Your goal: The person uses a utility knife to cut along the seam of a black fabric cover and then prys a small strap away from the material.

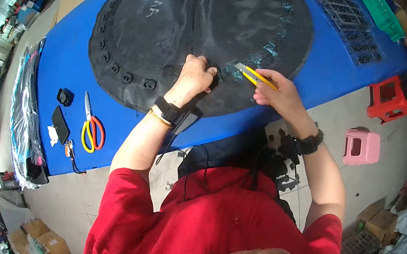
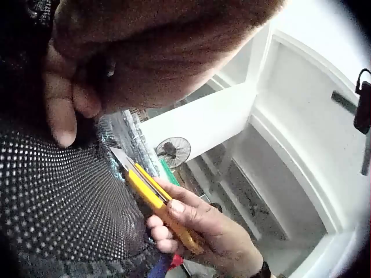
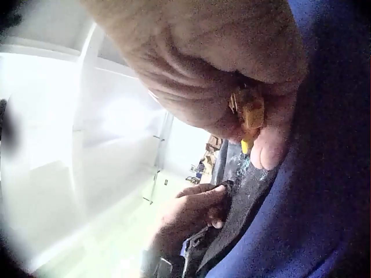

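A round black mesh fabric piece (image 1: 240,22) with black plastic loops along its left edge lies on the blue table. The left hand (image 1: 193,79) grips a gathered part of the fabric near its centre front, fingers curled into it. To its right, the right hand (image 1: 281,94) holds a yellow utility knife (image 1: 257,76), blade out and pointing left over a patch of teal threads (image 1: 233,71). In the left wrist view the knife (image 2: 152,194) is between thumb and fingers, its blade close to the mesh. Whether the blade touches the fabric, I cannot tell.
Scissors (image 1: 91,128) with red and yellow handles, a black phone-like object (image 1: 60,125) and a small black item (image 1: 65,97) lie at the left of the blue table (image 1: 115,153). A red stool (image 1: 390,100) and a pink stool (image 1: 362,148) stand at right. Another person is at the far right.
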The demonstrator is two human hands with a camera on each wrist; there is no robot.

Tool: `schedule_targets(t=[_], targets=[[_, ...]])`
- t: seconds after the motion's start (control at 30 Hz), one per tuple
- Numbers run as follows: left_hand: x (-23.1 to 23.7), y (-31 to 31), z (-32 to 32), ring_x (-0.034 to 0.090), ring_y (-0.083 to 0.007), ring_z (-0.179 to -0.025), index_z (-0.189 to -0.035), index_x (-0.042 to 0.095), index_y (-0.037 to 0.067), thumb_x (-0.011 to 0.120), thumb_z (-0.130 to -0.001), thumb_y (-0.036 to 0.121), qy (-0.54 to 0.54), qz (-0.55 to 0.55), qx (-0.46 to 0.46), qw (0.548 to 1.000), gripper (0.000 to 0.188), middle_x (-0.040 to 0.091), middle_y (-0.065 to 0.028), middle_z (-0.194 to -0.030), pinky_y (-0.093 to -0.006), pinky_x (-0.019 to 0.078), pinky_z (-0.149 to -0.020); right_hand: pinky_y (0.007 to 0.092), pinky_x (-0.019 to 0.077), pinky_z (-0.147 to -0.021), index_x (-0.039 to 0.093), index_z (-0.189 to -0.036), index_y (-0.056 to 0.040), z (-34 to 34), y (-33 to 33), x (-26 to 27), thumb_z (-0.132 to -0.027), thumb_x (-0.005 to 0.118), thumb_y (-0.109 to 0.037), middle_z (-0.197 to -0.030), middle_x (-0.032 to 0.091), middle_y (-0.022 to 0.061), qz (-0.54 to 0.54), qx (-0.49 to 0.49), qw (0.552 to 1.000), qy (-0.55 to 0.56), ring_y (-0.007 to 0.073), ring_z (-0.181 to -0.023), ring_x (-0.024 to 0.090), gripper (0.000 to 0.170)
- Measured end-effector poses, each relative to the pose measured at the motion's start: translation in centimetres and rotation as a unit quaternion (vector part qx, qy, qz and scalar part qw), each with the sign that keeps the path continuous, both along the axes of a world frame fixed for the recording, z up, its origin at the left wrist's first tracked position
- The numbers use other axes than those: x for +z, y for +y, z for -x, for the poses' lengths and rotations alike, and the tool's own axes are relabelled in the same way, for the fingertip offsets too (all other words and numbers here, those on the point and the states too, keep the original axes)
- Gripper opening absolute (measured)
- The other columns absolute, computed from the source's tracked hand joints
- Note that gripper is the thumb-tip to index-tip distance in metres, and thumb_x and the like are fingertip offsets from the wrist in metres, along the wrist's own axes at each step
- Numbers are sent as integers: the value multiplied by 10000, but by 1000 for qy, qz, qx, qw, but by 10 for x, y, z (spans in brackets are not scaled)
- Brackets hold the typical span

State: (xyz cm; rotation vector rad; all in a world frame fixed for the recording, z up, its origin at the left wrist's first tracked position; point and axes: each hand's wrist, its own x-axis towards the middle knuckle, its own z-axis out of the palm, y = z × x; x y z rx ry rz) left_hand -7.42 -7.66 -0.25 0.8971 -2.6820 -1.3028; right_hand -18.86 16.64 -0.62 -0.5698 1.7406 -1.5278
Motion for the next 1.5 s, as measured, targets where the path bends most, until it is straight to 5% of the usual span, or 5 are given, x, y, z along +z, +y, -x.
schedule_targets(t=[0.33,0.43,0.73,1.07,1.5], targets=[[-6,-29,26,740,-376,-778,-1075,621,-171,670,-962,145,54,37,44,997,340,499,-327,-1253,-377,645,-720,284,620,-731,583,-1385,-30,40,-45,-2,-1014,663,-181,-1016,692,58,-6,32,998,44,126,-818,697,408],[-26,-47,33,736,-378,-797,-1056,635,-158,676,-958,149,81,163,31,983,324,523,-310,-1233,-379,633,-724,294,621,-730,588,-1381,-34,53,-58,-1,-1009,669,-183,-1000,687,57,-3,51,998,40,133,-816,697,410],[-7,-49,27,718,-264,-644,-1110,659,-141,726,-928,182,86,5,88,992,377,559,-248,-1171,-362,606,-684,237,545,-507,636,-1319,-25,77,-104,62,-1001,663,-169,-902,672,24,-190,123,948,225,91,-643,647,351],[-9,-51,32,674,-208,-586,-1033,620,-111,764,-909,157,78,-52,120,988,329,536,-160,-1084,-327,564,-569,234,567,-588,668,-1198,-23,103,-129,80,-1022,591,-182,-884,671,56,-75,159,957,231,92,-682,670,249],[-12,-51,33,673,-227,-618,-951,676,-100,731,-888,138,94,-76,133,984,252,544,-182,-1071,-298,576,-495,192,461,-520,739,-1045,-114,128,-150,54,-946,742,-307,-796,670,-14,7,120,971,207,33,-616,565,217]])
